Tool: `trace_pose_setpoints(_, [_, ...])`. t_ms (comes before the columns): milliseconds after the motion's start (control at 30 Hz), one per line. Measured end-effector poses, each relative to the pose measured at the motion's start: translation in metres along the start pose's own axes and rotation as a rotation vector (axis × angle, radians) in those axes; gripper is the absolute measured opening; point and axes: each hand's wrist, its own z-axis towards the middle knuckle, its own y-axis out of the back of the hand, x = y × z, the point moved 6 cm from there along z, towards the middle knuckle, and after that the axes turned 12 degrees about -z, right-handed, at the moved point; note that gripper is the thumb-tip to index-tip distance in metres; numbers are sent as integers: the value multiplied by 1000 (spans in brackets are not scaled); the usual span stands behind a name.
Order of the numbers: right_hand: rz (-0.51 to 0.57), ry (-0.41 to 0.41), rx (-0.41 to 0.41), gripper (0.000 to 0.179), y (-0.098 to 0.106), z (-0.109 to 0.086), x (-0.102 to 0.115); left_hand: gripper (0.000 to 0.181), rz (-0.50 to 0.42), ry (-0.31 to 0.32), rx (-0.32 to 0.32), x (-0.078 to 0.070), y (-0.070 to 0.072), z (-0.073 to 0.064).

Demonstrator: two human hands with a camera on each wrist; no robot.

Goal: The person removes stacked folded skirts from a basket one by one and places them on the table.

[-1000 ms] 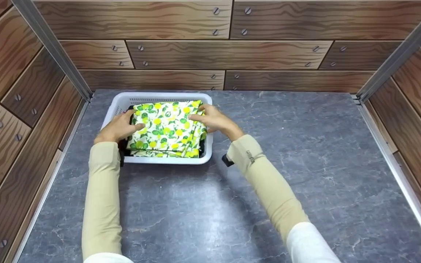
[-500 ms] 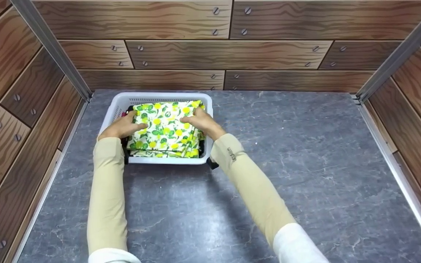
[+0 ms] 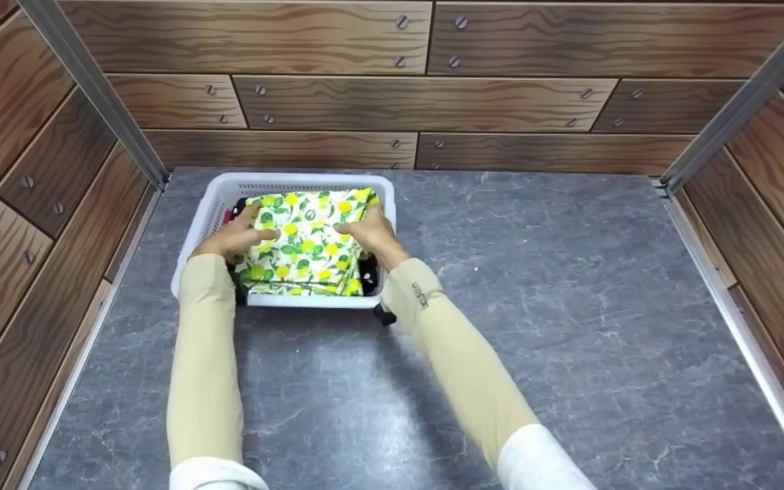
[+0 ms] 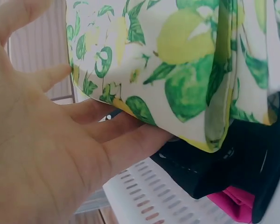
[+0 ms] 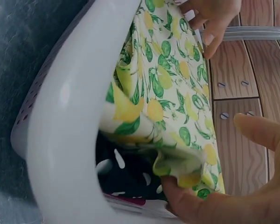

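A folded white cloth with a lemon print (image 3: pixel 300 238) lies on top of other fabric in a white plastic basket (image 3: pixel 310 301). My left hand (image 3: pixel 232 238) is at its left side; in the left wrist view the fingers (image 4: pixel 130 140) reach nearly straight beneath the cloth's edge, thumb spread away. My right hand (image 3: pixel 373 235) is at the opposite side. The right wrist view shows a finger (image 5: pixel 184 200) under the cloth's loose hem and the thumb (image 5: pixel 259 130) apart above it. Under it, black fabric with white spots (image 5: pixel 126 170) shows.
Bright pink fabric (image 4: pixel 235 203) shows low in the basket. The basket stands at the back left of a dark grey marbled table (image 3: pixel 535 306). Wood-patterned panels (image 3: pixel 419 102) enclose the back and sides. A black wrist device (image 3: pixel 384 315) sits under the right cuff.
My right hand has moved left and inward over the cloth's side; my left hand has shifted slightly right. The cloth's lower right edge has drawn left, exposing more black spotted fabric.
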Motion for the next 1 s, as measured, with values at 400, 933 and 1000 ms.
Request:
trace_pose_setpoints(400, [114,123,10,99,-16,2,-7,65,-98,-23,113,7,-3,-1])
trace_pose_setpoints(933, [61,219,159,67,-27,6,-17,68,-208,-46,142,19,0,3])
trace_pose_setpoints(1000, [59,221,166,65,-28,6,-18,69,-232,-61,160,18,-2,4])
